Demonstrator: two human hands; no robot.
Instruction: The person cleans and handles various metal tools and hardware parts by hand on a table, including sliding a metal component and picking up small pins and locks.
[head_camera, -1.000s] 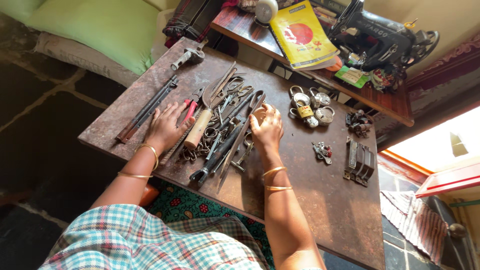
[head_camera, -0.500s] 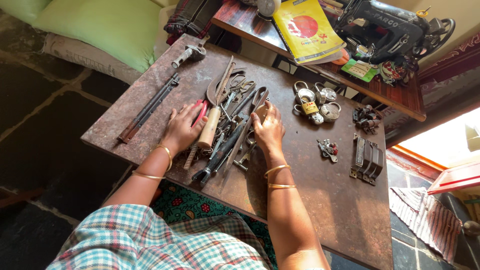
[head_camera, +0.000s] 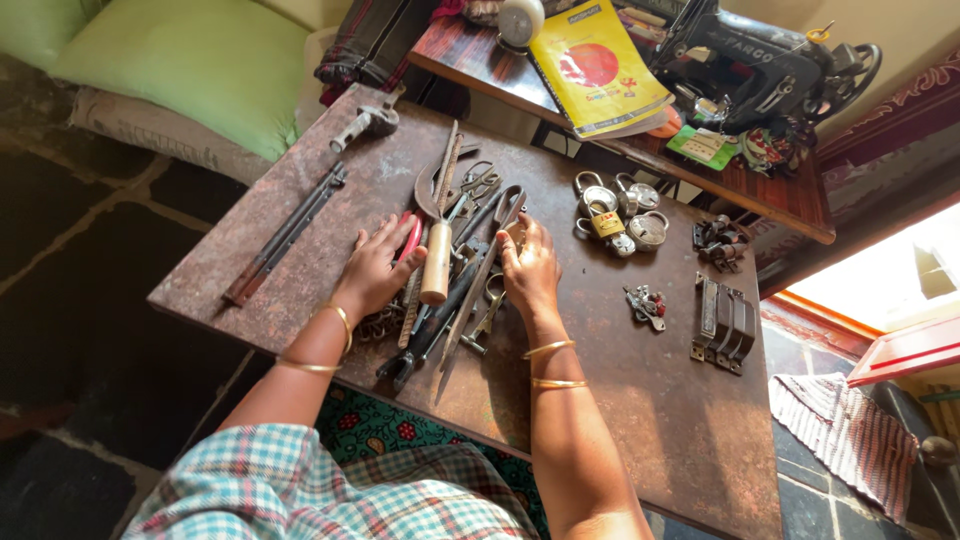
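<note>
Now we note both hands have shifted little: left hand (head_camera: 378, 268) still flat, open beside the wooden-handled tool (head_camera: 437, 262); right hand (head_camera: 530, 268) open on the scissors (head_camera: 497, 222), mid-desk (head_camera: 640, 420). Sorting continues, nothing gripped.

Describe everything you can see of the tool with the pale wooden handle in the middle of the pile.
The wooden-handled tool has a pale, rounded, cylindrical handle, worn-looking, with a thin dark metal shaft running up from it toward the table's far edge. It lies flat atop the heap of rusty tools, roughly lengthwise away from the person. It sits between the left hand and right hand; the left fingertips lie close beside the handle, but contact is unclear.
</note>
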